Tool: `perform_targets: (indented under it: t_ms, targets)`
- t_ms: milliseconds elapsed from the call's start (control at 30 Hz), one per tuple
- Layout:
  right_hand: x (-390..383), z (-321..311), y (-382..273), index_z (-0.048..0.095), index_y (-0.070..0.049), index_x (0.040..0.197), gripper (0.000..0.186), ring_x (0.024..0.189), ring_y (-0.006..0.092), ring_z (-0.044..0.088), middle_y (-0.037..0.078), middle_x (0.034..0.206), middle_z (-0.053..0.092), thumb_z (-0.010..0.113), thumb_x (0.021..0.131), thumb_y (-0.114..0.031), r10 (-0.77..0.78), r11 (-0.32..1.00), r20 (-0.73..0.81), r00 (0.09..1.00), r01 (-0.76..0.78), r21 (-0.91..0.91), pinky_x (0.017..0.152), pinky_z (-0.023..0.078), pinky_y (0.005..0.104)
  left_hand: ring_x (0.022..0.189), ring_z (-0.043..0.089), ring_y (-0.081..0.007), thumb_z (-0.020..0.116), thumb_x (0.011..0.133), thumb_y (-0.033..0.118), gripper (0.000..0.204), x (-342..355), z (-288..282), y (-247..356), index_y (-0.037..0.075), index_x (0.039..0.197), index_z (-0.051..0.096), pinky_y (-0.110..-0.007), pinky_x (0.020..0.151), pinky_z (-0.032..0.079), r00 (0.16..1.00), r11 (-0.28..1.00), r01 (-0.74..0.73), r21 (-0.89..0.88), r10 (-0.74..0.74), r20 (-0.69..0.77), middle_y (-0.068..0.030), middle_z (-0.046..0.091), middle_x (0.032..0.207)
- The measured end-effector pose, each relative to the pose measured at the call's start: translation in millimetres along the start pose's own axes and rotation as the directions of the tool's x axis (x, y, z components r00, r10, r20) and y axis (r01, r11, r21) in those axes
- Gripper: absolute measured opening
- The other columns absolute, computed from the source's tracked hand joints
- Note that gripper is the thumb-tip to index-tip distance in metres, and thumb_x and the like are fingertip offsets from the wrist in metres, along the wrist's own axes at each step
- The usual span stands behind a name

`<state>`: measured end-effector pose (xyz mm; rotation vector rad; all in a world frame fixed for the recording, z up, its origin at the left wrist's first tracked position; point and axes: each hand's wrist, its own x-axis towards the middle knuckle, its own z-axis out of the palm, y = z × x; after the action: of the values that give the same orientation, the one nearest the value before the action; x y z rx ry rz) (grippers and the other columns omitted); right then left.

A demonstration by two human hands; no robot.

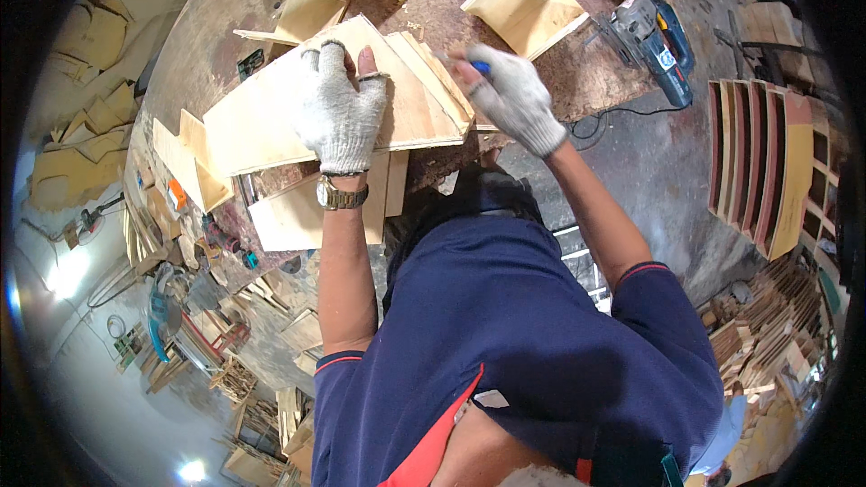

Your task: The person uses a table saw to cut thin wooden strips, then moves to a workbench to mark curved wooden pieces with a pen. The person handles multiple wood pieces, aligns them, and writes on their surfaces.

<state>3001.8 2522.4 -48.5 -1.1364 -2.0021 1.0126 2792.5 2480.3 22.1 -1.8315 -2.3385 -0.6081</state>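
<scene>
My left hand, in a grey-white knit glove with bare fingertips, lies with fingers spread on a large pale plywood panel. Along the panel's right end runs a narrow plywood strip, close to my right hand. My right hand, gloved the same way, is closed around a slim tool with a blue end; its kind is too small to tell. Under the panel's near edge sits another plywood piece, partly covered.
Angled plywood assemblies stand at the worktable's far side. To the right lies a jigsaw with its cord trailing. A cordless drill and an orange tape measure are at the left. Curved panels stand stacked at far right.
</scene>
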Motion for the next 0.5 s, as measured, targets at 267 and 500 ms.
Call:
perform_targets:
  t_ms: [267, 500]
  targets:
    - [52.2, 49.1, 15.2, 0.068, -0.01, 0.107, 0.033, 0.085, 0.0382, 0.069, 0.018, 0.091, 0.07, 0.055, 0.099, -0.039, 0.087, 0.996, 0.071, 0.994, -0.085, -0.035, 0.076, 0.054, 0.0483, 0.071, 0.058, -0.0297, 0.071, 0.088, 0.03, 0.026, -1.6, -0.4, 0.3, 0.009, 0.081, 0.056, -0.043, 0.063, 0.047, 0.999, 0.999, 0.028, 0.016, -0.028, 0.018, -0.0093, 0.056, 0.079]
    - [-6.7, 17.0, 10.0, 0.07, -0.01, 0.112, 0.029, 0.079, 0.0363, 0.069, 0.02, 0.086, 0.069, 0.058, 0.1, -0.032, 0.062, 0.996, 0.114, 0.992, -0.055, -0.065, 0.069, 0.054, 0.0448, 0.068, 0.057, -0.0286, 0.071, 0.089, 0.031, 0.028, -1.5, -1.9, 2.0, 0.009, 0.08, 0.056, -0.041, 0.063, 0.045, 1.0, 1.0, 0.015, -0.013, -0.015, -0.018, -0.0099, 0.056, 0.076]
